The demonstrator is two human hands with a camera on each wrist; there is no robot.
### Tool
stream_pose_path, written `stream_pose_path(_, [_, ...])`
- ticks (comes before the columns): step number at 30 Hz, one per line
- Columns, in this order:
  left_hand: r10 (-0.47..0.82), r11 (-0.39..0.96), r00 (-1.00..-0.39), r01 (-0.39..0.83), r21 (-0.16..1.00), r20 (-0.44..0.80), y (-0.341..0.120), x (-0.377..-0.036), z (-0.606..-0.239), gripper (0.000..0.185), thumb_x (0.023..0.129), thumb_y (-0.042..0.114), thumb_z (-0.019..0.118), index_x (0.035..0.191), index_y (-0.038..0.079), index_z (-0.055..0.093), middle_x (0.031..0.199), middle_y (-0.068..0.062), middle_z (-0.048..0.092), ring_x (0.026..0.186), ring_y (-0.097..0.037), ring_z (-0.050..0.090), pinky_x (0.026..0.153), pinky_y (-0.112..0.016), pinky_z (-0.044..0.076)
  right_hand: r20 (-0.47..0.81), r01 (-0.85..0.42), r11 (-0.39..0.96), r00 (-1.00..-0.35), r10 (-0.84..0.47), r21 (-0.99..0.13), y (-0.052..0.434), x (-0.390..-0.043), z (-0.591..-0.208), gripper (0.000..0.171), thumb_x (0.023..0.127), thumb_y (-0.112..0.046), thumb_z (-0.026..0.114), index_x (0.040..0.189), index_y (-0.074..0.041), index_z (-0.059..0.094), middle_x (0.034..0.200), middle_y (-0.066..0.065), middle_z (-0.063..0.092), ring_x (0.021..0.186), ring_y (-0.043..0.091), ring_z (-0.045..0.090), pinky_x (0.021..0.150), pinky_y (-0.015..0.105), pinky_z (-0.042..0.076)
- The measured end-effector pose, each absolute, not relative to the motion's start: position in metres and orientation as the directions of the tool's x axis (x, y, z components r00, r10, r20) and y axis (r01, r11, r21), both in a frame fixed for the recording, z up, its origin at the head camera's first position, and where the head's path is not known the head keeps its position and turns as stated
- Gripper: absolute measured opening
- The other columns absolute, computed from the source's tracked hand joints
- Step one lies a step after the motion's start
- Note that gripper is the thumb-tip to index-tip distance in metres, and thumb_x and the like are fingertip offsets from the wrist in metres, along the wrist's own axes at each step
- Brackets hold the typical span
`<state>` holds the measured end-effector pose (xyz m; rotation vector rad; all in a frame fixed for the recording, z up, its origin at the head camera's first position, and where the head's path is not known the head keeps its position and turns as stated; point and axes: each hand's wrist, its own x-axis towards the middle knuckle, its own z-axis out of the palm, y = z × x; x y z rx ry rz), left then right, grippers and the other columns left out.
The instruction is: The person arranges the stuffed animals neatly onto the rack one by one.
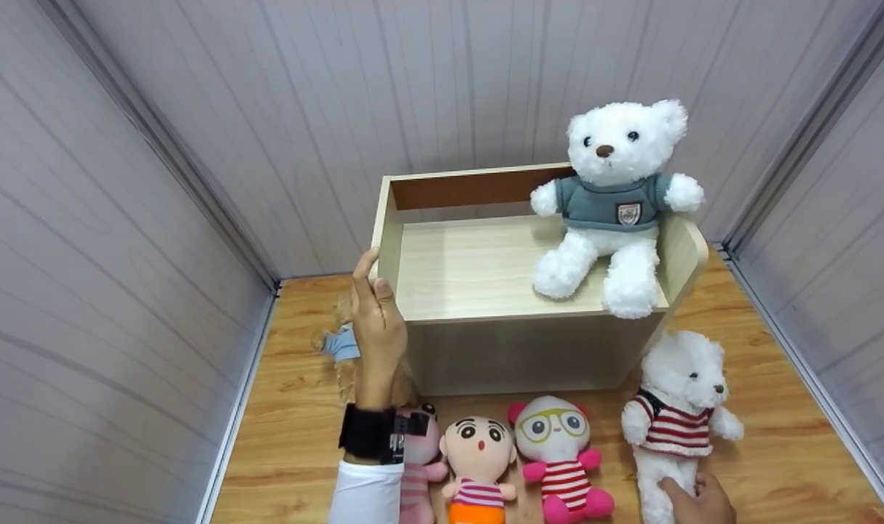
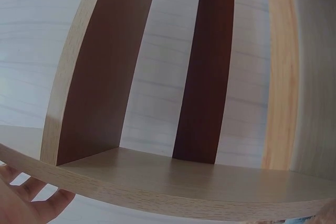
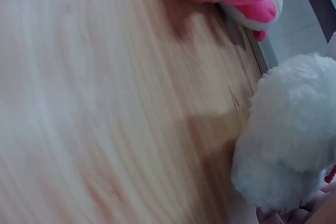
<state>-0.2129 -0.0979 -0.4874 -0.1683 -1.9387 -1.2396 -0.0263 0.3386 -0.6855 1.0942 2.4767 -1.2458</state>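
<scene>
- Right now my left hand (image 1: 375,320) is raised with the fingers straight and together, holding nothing, its fingertips just beside the front left corner of the wooden shelf box (image 1: 486,269).
- From the left wrist view, my open palm (image 2: 29,203) sits just under the box's front edge (image 2: 173,192), though I cannot tell whether skin meets wood.
- Behind that hand, partly hidden by it, lies a tan plush with a bit of blue cloth (image 1: 340,343) on the floor.
- My right hand (image 1: 697,501) is low at the frame's edge, fingers curled on the leg of the white bear in the red-striped shirt (image 1: 679,415); the right wrist view shows fluffy white fur (image 3: 294,135) against my fingertips (image 3: 310,214) (blurred, but the grip reads plainly).
- Left of my right hand, in a row on the wooden floor (image 1: 777,451), lie the pink doll with green glasses (image 1: 558,451), the doll with black hair (image 1: 478,458), and a pink plush (image 1: 416,466) half covered by my left wrist.
- Well above my right hand, a white bear in a grey-blue sweater (image 1: 613,196) sits on the box's top at its right end, legs hanging over the front edge.
</scene>
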Motion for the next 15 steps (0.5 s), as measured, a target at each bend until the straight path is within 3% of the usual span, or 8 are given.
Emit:
stream_pose_path(4, [-0.289, 0.511, -0.67, 0.496, 0.702, 0.684, -0.099, -0.211, -0.488, 0.053, 0.107, 0.054, 0.027, 0.146, 0.023, 0.044, 0.081, -0.006, 0.047, 0.075, -0.016, 0.044, 0.063, -0.034, 0.039, -0.461, 0.665, 0.309, -0.715, 0.526, -0.68, 0.332, -0.019, -0.687, 0.076, 0.08, -0.046, 0.078, 0.127, 0.008, 0.053, 0.096, 0.017, 0.071, 0.089, 0.027, 0.063, 0.071, 0.034, 0.047])
stream_pose_path(7, [-0.285, 0.506, -0.679, 0.493, 0.708, 0.677, -0.099, -0.211, -0.488, 0.053, 0.107, 0.054, 0.027, 0.147, 0.023, 0.043, 0.083, -0.006, 0.046, 0.075, -0.016, 0.044, 0.061, -0.033, 0.038, -0.48, 0.641, 0.275, -0.739, 0.473, -0.717, 0.33, -0.015, -0.686, 0.071, 0.081, -0.042, 0.077, 0.125, 0.009, 0.052, 0.078, 0.0, 0.069, 0.075, 0.015, 0.06, 0.065, 0.028, 0.047])
stream_pose_path(15, [-0.294, 0.514, -0.68, 0.48, 0.711, 0.672, -0.098, -0.212, -0.488, 0.054, 0.107, 0.055, 0.026, 0.146, 0.024, 0.044, 0.084, -0.006, 0.046, 0.078, -0.017, 0.045, 0.063, -0.034, 0.04, -0.481, 0.588, 0.232, -0.787, 0.388, -0.775, 0.322, -0.011, -0.677, 0.058, 0.084, -0.029, 0.077, 0.119, 0.01, 0.052, 0.074, -0.005, 0.066, 0.073, 0.01, 0.06, 0.064, 0.025, 0.049])
